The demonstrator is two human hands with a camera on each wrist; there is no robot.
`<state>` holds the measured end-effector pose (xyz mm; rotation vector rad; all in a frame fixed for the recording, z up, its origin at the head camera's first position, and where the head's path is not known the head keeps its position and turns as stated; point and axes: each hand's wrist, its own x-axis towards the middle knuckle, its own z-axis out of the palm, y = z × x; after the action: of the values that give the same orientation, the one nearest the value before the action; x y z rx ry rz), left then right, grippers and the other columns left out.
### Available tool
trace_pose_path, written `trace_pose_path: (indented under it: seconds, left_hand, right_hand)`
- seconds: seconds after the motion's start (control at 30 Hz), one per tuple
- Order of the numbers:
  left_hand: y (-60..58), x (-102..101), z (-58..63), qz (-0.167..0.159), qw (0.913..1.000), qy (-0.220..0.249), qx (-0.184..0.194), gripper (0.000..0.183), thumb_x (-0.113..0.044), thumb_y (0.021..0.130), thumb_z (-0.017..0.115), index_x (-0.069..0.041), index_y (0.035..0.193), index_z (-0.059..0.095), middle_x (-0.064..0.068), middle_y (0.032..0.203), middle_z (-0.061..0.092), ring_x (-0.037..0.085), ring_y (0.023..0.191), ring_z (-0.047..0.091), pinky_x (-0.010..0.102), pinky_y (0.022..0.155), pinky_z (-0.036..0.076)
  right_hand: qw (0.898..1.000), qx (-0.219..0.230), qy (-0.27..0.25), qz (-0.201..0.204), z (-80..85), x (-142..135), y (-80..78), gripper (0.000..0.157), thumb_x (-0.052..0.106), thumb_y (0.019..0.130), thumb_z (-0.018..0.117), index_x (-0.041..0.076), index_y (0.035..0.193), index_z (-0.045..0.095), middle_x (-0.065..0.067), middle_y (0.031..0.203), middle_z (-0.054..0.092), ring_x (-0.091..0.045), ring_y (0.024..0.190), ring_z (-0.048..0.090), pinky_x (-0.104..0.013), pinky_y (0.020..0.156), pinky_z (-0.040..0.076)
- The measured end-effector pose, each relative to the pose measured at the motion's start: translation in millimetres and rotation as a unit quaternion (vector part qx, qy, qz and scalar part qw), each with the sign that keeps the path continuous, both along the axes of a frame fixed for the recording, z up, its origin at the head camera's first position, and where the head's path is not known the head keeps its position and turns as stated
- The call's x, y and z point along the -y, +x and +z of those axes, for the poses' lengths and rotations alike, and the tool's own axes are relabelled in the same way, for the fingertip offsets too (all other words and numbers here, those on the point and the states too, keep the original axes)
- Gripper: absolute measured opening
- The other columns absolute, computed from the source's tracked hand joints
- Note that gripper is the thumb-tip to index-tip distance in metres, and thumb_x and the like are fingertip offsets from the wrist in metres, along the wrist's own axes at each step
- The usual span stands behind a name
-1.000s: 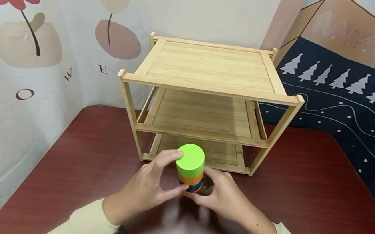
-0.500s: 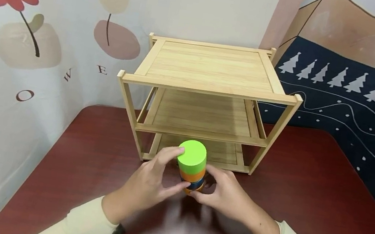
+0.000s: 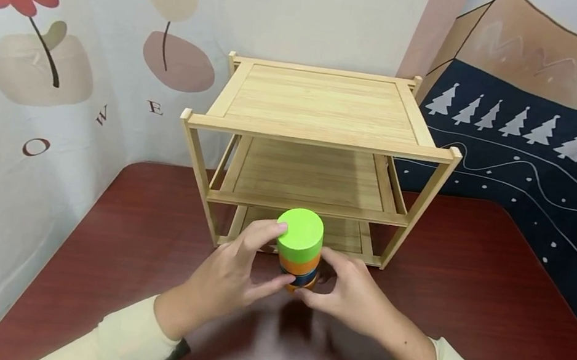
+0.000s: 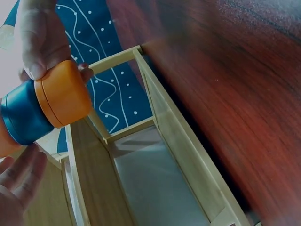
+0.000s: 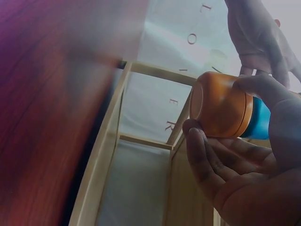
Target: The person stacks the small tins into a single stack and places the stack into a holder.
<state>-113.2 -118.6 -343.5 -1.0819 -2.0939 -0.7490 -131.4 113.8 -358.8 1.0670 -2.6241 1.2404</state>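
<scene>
A stack of round, smooth containers stands upright between both hands, bright green on top, then orange, dark blue and orange. My left hand grips its left side, index finger at the green top and thumb lower, near the dark blue band. Around the lowest orange piece, my right hand curls its thumb and fingers. In the left wrist view, the blue piece sits against that orange piece. The stack's base appears lifted off the table. The far side of the stack is hidden.
Behind the hands stands a three-level wooden shelf rack on a dark red table. Its front rail is close beyond the stack. Printed cloth hangs at the back and sides.
Both hands have moved the stack slightly forward, up and to the right, nearer the rack. The grip looks the same.
</scene>
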Motion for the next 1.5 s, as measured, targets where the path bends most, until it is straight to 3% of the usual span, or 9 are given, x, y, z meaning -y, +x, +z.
trace_pose_path:
  seconds: [0.13,0.47,0.8,1.03,1.5]
  left_hand:
    - [0.6,0.7,2.4,-0.001,0.9999,0.003,-0.01,0.06,-0.036,0.097,0.062,-0.001,0.137,0.036,0.016,0.126,0.057,0.023,0.109,0.064,0.031,0.087,0.056]
    - [0.2,-1.3,16.8,0.002,1.0,-0.004,-0.004,0.053,-0.037,0.101,0.053,-0.003,0.138,0.034,0.014,0.124,0.059,0.023,0.112,0.064,0.034,0.094,0.054]
    - [-0.4,-2.9,28.0,0.013,0.9995,-0.001,-0.028,0.049,-0.035,0.102,0.052,0.0,0.134,0.037,0.013,0.119,0.062,0.024,0.105,0.068,0.036,0.09,0.056]
    - [0.4,-4.1,35.2,0.023,0.9989,0.004,-0.039,0.05,-0.035,0.1,0.055,0.0,0.132,0.039,0.013,0.113,0.066,0.023,0.1,0.07,0.035,0.087,0.057]
    - [1.2,-4.9,49.1,0.03,0.9981,-0.005,-0.053,0.051,-0.036,0.1,0.056,-0.001,0.132,0.04,0.012,0.108,0.066,0.022,0.089,0.069,0.034,0.08,0.057]
  right_hand:
    - [1.0,-0.008,-0.003,-0.002,2.6,0.1,0.8,0.044,0.015,0.077,0.083,0.013,0.117,0.064,0.004,0.095,0.071,-0.002,0.079,0.066,-0.026,0.071,0.057]
    - [1.0,-0.009,0.003,-0.009,13.1,-3.1,1.0,0.045,0.015,0.077,0.084,0.011,0.117,0.063,0.002,0.097,0.072,-0.003,0.079,0.067,-0.023,0.071,0.056]
    - [1.0,-0.022,-0.012,-0.013,18.3,-3.7,2.6,0.047,0.015,0.076,0.084,0.01,0.118,0.063,0.001,0.097,0.072,-0.003,0.078,0.067,-0.029,0.069,0.058]
    - [0.999,-0.041,-0.01,-0.024,21.9,-4.0,3.4,0.048,0.017,0.076,0.085,0.012,0.119,0.064,0.004,0.097,0.072,-0.002,0.078,0.066,-0.025,0.07,0.056]
    - [0.996,-0.083,-0.012,-0.038,28.1,-2.6,4.7,0.05,0.021,0.076,0.085,0.014,0.121,0.065,0.006,0.106,0.071,-0.006,0.094,0.066,-0.032,0.083,0.056]
